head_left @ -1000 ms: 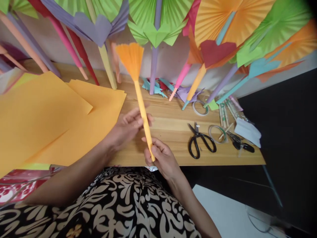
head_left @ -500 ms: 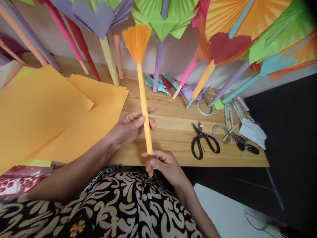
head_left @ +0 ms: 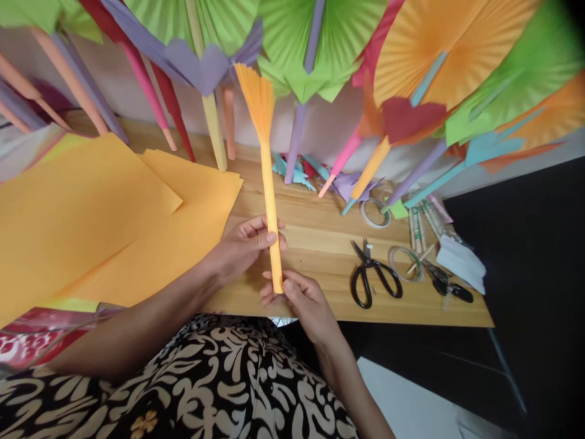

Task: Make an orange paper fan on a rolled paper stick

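Upright over the wooden table stands a folded orange paper fan (head_left: 269, 183) on a long yellow-orange paper handle, its pleated top only slightly spread. My left hand (head_left: 249, 245) is closed around the lower half of the handle, thumb across the front. At the bottom end, my right hand (head_left: 301, 297) pinches the handle between thumb and fingers; its other fingers lie partly behind it. Large sheets of orange paper (head_left: 91, 213) lie to the left of my left hand. Black-handled scissors (head_left: 368, 274) rest on the table to the right of my hands.
Finished paper fans (head_left: 322, 36) in several colours lean along the wall. A roll of tape (head_left: 375, 213), another tape roll (head_left: 404, 263), small black snips (head_left: 448, 286) and paper scraps (head_left: 297, 171) lie on the table (head_left: 320, 250). A white surface (head_left: 393, 396) is below on the right.
The fan's top has narrowed from a wider spread. My right hand has moved from under the handle's end to grip its side. The view has shifted slightly upward.
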`<state>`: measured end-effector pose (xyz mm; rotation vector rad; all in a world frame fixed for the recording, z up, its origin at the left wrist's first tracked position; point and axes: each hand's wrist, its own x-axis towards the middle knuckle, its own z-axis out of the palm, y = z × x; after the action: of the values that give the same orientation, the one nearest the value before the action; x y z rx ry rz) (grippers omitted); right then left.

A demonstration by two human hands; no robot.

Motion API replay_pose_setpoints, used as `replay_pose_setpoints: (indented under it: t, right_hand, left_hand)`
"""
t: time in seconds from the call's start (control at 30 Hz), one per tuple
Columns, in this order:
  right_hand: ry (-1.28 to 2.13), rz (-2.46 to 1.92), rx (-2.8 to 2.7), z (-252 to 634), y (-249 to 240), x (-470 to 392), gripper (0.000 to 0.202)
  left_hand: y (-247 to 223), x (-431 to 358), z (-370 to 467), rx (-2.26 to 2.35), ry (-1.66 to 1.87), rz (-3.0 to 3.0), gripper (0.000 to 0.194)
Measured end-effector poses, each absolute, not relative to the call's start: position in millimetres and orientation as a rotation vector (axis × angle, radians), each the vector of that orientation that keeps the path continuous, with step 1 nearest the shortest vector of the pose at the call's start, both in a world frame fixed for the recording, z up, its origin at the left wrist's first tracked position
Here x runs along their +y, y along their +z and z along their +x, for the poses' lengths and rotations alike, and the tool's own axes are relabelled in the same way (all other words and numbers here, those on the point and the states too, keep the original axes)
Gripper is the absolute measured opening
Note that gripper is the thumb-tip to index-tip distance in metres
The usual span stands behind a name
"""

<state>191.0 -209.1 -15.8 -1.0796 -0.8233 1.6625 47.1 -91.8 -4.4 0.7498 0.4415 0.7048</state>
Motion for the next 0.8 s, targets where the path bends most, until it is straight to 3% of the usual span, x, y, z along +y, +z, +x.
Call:
replay_pose_setpoints:
  t: [0.17, 0.8]
  right_hand:
    - [1.554, -1.125, -0.919, 186.5, -21.7, -203.6, 0.04]
    - [1.782, -1.111, -0.735, 175.2, -16.9, -223.7, 0.044]
  left_hand:
    - [-5.0, -96.8, 50.9, 0.544, 0.672, 0.887, 0.029]
    - [3.3, -87.8, 41.5, 0.567, 0.891, 0.917, 0.032]
